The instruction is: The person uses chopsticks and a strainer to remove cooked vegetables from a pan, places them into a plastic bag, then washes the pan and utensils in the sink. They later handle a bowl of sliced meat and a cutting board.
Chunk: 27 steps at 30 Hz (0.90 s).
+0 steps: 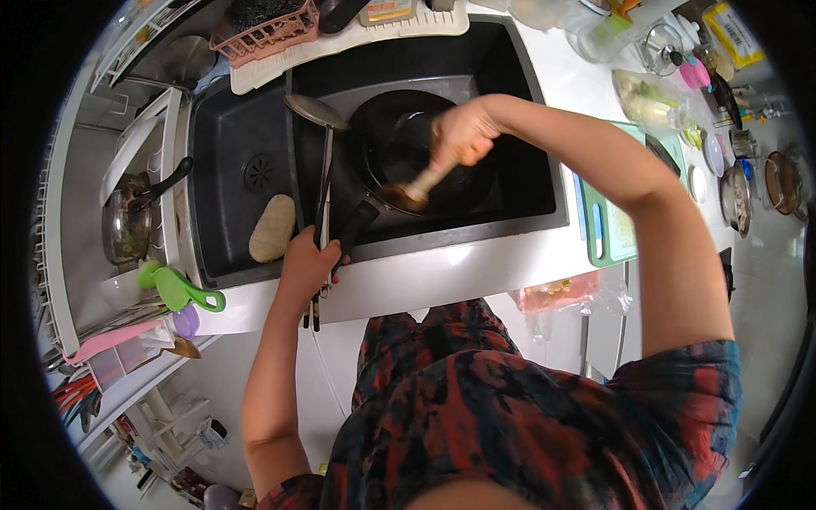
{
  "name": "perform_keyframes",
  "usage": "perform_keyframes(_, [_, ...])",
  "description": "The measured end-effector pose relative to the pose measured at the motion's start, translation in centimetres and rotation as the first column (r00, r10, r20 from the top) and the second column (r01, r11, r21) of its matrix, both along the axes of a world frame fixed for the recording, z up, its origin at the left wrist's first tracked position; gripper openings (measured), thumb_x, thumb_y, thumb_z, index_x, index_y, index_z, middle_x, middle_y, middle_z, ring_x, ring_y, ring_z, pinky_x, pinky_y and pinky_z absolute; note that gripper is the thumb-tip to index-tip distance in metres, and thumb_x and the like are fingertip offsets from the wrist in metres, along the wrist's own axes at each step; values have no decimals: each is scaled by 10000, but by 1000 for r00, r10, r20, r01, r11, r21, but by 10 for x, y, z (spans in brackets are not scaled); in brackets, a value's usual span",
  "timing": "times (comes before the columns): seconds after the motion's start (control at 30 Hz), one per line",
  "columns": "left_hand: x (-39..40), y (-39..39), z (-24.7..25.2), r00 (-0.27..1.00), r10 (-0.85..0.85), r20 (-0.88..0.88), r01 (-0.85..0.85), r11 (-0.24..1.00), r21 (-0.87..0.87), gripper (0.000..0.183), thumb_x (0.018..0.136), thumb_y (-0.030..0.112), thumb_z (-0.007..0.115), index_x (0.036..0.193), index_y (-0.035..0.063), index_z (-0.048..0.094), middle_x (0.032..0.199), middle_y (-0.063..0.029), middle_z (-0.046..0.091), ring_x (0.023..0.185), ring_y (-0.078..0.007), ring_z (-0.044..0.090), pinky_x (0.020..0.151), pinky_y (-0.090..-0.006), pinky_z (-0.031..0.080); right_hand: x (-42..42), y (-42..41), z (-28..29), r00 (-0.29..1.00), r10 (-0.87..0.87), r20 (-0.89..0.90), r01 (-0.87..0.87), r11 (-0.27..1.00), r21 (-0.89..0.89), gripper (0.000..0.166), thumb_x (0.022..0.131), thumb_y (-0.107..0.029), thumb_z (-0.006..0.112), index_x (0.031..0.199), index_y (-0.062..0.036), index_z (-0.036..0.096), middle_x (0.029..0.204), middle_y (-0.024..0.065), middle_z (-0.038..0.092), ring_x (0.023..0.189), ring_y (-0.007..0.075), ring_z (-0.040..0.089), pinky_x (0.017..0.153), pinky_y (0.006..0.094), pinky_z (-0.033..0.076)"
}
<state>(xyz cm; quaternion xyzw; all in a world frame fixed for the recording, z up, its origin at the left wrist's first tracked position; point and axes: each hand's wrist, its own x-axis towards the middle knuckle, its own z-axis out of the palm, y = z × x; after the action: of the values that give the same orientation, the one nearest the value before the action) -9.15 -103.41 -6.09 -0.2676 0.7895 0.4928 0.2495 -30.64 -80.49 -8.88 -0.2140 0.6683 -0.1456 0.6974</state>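
My right hand (464, 135), slightly blurred, is closed around the pale handle of a scrubbing brush (417, 189). The brush's brown bristles touch the near-left rim of a dark wok (398, 137), which lies in the right basin of a black double sink (440, 241). My left hand (311, 258) grips the wok's black handle (358, 220) together with the long handle of a ladle (317, 111) and chopsticks (312, 320). The ladle's round head hangs over the basin divider. An oval loofah-like scrubbing pad (272, 228) rests in the left basin near the drain (259, 172).
Behind the sink, a pink sponge basket (268, 32) sits on a white drainer mat (414, 27). On the right counter are a green-edged cutting board (612, 233), a bagged vegetable (650, 102) and several bowls. A rack at left holds a glass pot (127, 220) and a green scrubber (182, 290).
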Motion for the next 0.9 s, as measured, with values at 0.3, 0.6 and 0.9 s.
perform_keyframes(0.3, [4, 3, 0, 998, -57, -40, 55, 997, -47, 197, 818, 123, 488, 917, -40, 534, 662, -83, 606, 444, -121, 504, 407, -252, 415, 5, 28, -87, 36, -994, 99, 996, 27, -89, 309, 892, -313, 455, 765, -33, 489, 462, 18, 395, 292, 108, 293, 277, 257, 207])
perform_keyframes(0.6, [-7, 8, 17, 999, -38, -27, 39, 997, 62, 182, 820, 127, 481, 931, -12, 518, 689, -83, 618, 447, -100, 500, 409, -239, 415, 100, 18, -27, 685, 118, -719, -117, 992, 52, 313, 762, -114, 450, 1018, -72, 625, 1032, 130, 614, 930, 276, 603, 772, 376, 480])
perform_keyframes(0.9, [-10, 9, 14, 993, -120, -11, 119, 991, -61, 194, 822, 142, 488, 915, -27, 508, 687, -91, 619, 459, -109, 513, 421, -246, 421, -50, 2, -73, -275, -733, 622, 927, -30, 375, 297, 880, -204, 375, 595, -131, 343, 449, -46, 307, 325, 31, 229, 336, 181, 157])
